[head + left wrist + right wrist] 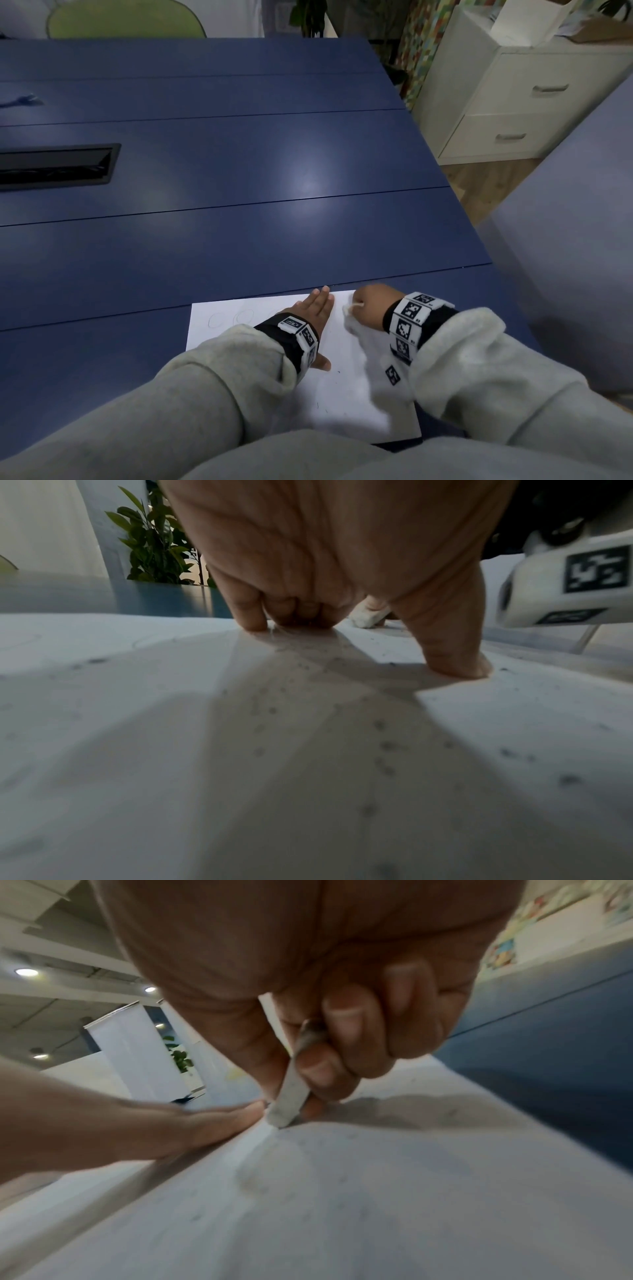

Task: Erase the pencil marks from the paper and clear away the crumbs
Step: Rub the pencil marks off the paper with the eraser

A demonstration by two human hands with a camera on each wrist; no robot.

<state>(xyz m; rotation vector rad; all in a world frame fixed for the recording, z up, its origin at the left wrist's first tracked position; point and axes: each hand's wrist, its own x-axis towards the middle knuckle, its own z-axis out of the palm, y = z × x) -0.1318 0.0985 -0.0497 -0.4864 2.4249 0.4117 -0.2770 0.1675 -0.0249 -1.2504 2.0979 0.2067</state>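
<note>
Left hand (317,310): lower centre of the head view, laid flat on the paper (342,387), fingers straight and together, pointing toward the far edge of the sheet; thumb spread out to the near side. Left wrist view shows fingertips (251,615) and thumb pressed down on the sheet. Holds nothing. Grey sleeve (212,373) and a marker band (301,337) at the wrist.

Right hand (371,305): just right of the left hand, knuckles up, fingers curled. Pinches the eraser (291,1093) between thumb and fingers. Marker band and grey sleeve on this wrist too.

Eraser: white, long and flat, tilted, its lower tip touching the paper close beside the left fingertips. In the head view, a pale blurred bit (349,307) at the hand's left edge.

Paper: white sheet, lower centre of the head view, lying on the table (239,171) near its front edge. Two faint pencil ovals (231,318) at its upper left, left of the left hand.

Crumbs (383,746): small dark specks scattered over the sheet, many under and beside the left palm.

Table: blue, seamed panels; black recessed slot (58,166) at mid left of the head view.

Drawers (520,113): white unit, upper right of the head view; contents not visible.

Plant (154,542): upper left of the left wrist view.
</note>
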